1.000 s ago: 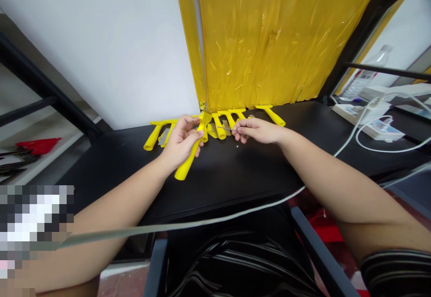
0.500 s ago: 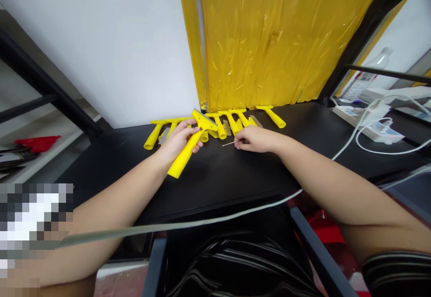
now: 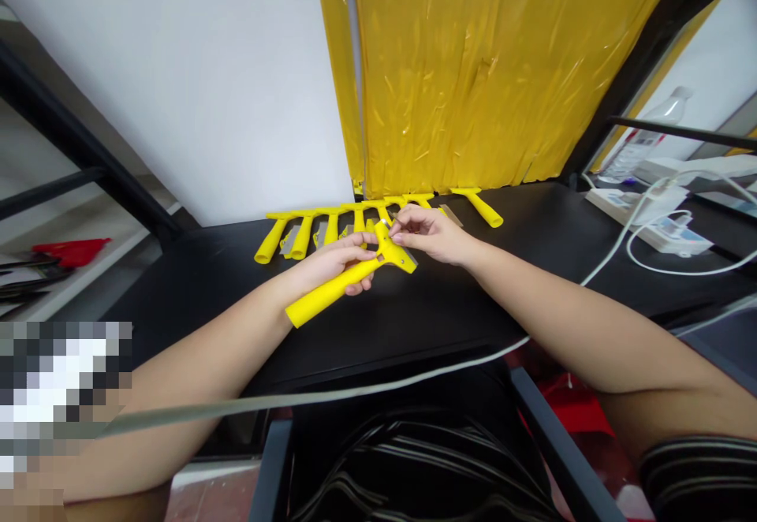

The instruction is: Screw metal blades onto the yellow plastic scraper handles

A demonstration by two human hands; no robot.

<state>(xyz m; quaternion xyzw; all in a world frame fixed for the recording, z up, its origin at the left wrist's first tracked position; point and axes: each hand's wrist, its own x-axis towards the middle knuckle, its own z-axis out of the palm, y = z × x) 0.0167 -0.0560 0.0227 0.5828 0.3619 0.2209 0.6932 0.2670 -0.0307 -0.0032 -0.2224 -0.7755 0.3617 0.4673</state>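
My left hand (image 3: 340, 262) is closed round a yellow scraper (image 3: 331, 292) below its head, the handle pointing toward me and to the left. The scraper's wide head, with a thin metal blade edge, faces right and is raised above the black table. My right hand (image 3: 434, 234) is closed in a pinch at the upper part of that head. Its fingertips hold a thin metal rod, now mostly hidden behind them. Behind both hands, several more yellow scrapers (image 3: 303, 236) lie in a row, and one lone scraper (image 3: 485, 208) is farther right.
The black table (image 3: 378, 333) meets a white panel (image 3: 225, 96) and a yellow-taped panel (image 3: 473, 72). Right are power strips (image 3: 647, 222), a clear bottle (image 3: 644, 136) and white cables. One cable (image 3: 414, 380) crosses in front of the table edge. Black frame posts (image 3: 88, 143) flank it.
My left hand has turned the scraper, so its head has swung right and down. My right hand has moved up and left from the tabletop, bringing the thin metal rod to the scraper's head.
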